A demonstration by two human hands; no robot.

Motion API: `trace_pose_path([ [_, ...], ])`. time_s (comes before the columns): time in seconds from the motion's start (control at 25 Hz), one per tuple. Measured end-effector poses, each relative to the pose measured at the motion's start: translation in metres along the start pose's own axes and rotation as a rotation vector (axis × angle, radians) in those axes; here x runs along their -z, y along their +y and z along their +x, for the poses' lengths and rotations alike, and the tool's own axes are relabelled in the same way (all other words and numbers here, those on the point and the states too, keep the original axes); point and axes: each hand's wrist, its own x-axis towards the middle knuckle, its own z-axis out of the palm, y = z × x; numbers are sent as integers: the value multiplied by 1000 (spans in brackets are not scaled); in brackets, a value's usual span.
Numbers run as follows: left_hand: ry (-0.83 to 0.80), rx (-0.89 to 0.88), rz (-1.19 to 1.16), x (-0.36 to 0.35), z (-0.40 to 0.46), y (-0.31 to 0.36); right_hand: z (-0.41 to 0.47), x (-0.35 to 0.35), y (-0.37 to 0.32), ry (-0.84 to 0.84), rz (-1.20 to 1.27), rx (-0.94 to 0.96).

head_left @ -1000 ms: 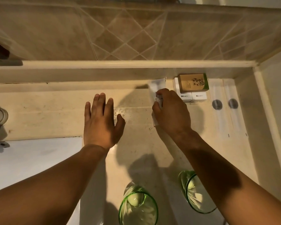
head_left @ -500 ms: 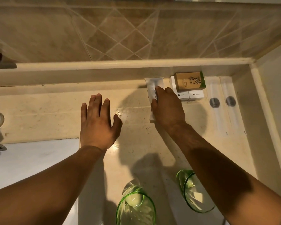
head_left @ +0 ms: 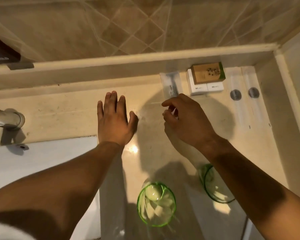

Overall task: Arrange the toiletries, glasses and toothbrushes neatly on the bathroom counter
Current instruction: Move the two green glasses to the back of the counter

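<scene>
left hand (head_left: 115, 121): lies flat, palm down, on the counter (head_left: 62, 118), fingers spread and pointing at the back ledge; it holds nothing.
right hand (head_left: 185, 122): hovers just right of the left hand, fingers loosely curled, thumb and forefinger close together near the lower end of a clear packet; whether they actually pinch it i cannot tell, as that end is hidden under the hand and blurred.
clear packet (head_left: 170, 84): a long see-through wrapper with a white toiletry item inside, lying lengthwise on the counter, its far end against the back ledge; it sits just beyond the right hand's fingertips, just left of the white boxes.
white boxes (head_left: 206, 87): two small ones side by side near the back ledge, right of the clear packet.
brown box (head_left: 208, 72): stacked on top of the white boxes, with a green edge on its right side.
wrapped toothbrushes (head_left: 235, 96): two long clear sleeves lying parallel, right of the boxes, near the side wall, each with a round dark sticker; well apart from both hands.
left glass (head_left: 156, 204): green-rimmed, upright, near the counter's front edge, below the gap between the hands; only pale reflections show inside.
right glass (head_left: 215, 189): green-rimmed, partly covered by the right forearm; contents not clear.
sink (head_left: 42, 161): white basin under the left forearm.
tap (head_left: 7, 118): at the left edge, behind the sink.
</scene>
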Motion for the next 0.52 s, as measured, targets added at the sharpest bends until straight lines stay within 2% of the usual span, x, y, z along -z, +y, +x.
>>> trace_pose_path([
  [0.16,-5,-3,14,3,-1,0,-63,1,-11,-160,71,65],
  [0.24,3,1,22,4,-2,0,-95,0,-14,-295,122,85],
  [0.44,1,14,8,4,0,0,-140,6,-23,-750,-111,239],
  [0.52,5,23,8,4,0,0,-146,8,-26,-809,-122,256],
])
